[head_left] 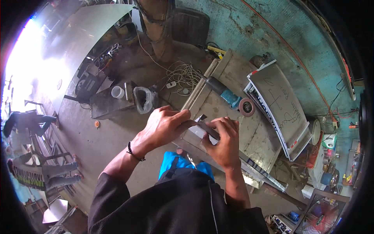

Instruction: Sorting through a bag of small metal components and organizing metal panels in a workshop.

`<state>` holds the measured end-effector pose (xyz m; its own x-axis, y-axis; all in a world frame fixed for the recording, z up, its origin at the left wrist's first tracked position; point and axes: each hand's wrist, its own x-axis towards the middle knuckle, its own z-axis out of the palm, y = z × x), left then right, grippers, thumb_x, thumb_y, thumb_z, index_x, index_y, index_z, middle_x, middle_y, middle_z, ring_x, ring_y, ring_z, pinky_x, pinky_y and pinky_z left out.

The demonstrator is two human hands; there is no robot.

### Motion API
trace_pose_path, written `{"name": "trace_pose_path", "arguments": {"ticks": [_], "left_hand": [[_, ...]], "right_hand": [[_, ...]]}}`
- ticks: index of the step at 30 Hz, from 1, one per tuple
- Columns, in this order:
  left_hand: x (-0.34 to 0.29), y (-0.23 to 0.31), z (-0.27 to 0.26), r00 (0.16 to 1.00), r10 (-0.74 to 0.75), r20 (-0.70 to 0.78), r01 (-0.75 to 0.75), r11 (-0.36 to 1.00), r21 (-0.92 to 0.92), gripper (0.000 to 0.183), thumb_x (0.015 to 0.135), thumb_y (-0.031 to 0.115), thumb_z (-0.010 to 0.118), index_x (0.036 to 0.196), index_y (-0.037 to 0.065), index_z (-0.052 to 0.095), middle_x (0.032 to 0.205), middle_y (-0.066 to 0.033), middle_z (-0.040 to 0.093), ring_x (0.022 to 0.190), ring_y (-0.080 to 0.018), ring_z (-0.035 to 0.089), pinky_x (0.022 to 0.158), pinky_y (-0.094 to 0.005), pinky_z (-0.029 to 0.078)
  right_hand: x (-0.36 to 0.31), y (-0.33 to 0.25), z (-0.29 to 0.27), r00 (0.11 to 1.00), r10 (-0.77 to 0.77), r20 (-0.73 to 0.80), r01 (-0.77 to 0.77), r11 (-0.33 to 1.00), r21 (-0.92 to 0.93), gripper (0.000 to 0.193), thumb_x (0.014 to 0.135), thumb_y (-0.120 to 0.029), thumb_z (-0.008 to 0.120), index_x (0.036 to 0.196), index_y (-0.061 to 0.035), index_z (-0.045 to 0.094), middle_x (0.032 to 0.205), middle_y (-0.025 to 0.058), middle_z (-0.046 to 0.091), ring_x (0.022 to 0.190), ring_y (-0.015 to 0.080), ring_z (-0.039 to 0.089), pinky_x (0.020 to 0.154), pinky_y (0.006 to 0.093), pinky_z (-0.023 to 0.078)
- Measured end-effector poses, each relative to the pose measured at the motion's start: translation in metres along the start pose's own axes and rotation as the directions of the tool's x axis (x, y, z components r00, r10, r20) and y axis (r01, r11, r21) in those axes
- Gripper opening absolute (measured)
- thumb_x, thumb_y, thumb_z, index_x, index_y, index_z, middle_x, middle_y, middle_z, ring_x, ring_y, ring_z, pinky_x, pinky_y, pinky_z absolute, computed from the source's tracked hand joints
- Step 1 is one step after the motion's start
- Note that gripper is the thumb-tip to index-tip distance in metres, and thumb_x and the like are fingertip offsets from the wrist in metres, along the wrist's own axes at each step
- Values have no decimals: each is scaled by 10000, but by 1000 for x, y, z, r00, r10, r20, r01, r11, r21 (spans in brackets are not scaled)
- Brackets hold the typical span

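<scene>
In front of my body, above the near edge of the wooden bench (255, 134), both hands hold one thin grey flat piece (207, 128) with a dark edge. What it is made of cannot be made out. My left hand (163, 125) pinches its left end between thumb and fingers. At the other end, the fingers of my right hand (224, 142) are curled round it, thumb underneath. Beyond my hands a blue and black angle grinder (226, 93) lies on the bench. Its round brown abrasive disc (247, 107) faces up.
A white-framed panel (278, 103) with handwriting leans at the bench's right side. Coiled cable (183, 76), a bag-lined bin (145, 100) and a white tub (117, 92) are beyond to the left. People (46, 171) are at far left; a fan (320, 218) stands lower right.
</scene>
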<state>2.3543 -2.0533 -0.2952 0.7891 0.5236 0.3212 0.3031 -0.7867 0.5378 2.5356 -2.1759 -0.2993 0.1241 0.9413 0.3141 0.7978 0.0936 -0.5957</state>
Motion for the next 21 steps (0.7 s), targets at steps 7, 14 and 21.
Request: {"name": "trace_pose_path", "arguments": {"ticks": [7, 14, 21], "left_hand": [[-4, -3, 6, 1000, 11, -6, -11, 1000, -14, 235, 836, 228, 709, 771, 98, 524, 604, -68, 572, 569, -289, 597, 589, -370, 468], [0, -2, 4, 999, -18, -49, 17, 1000, -16, 264, 845, 240, 704, 752, 96, 503, 603, -79, 565, 563, -292, 595, 578, -372, 462], [3, 0, 12, 999, -7, -52, 6, 1000, -11, 273, 861, 243, 691, 744, 97, 493, 580, -81, 545, 552, -296, 590, 565, -376, 460]], "right_hand": [[0, 2, 3, 1000, -15, 3, 15, 999, -30, 244, 727, -150, 685, 938, -63, 599, 916, 73, 583, 927, 256, 567, 843, 418, 386], [1, 1, 1, 1000, -21, 2, 21, 999, -38, 239, 730, -148, 690, 929, -61, 591, 924, 77, 579, 932, 258, 564, 844, 422, 386], [1, 2, 1, 1000, -9, 11, 9, 999, -34, 242, 722, -138, 700, 914, -55, 579, 917, 88, 575, 921, 269, 564, 845, 423, 385]]}}
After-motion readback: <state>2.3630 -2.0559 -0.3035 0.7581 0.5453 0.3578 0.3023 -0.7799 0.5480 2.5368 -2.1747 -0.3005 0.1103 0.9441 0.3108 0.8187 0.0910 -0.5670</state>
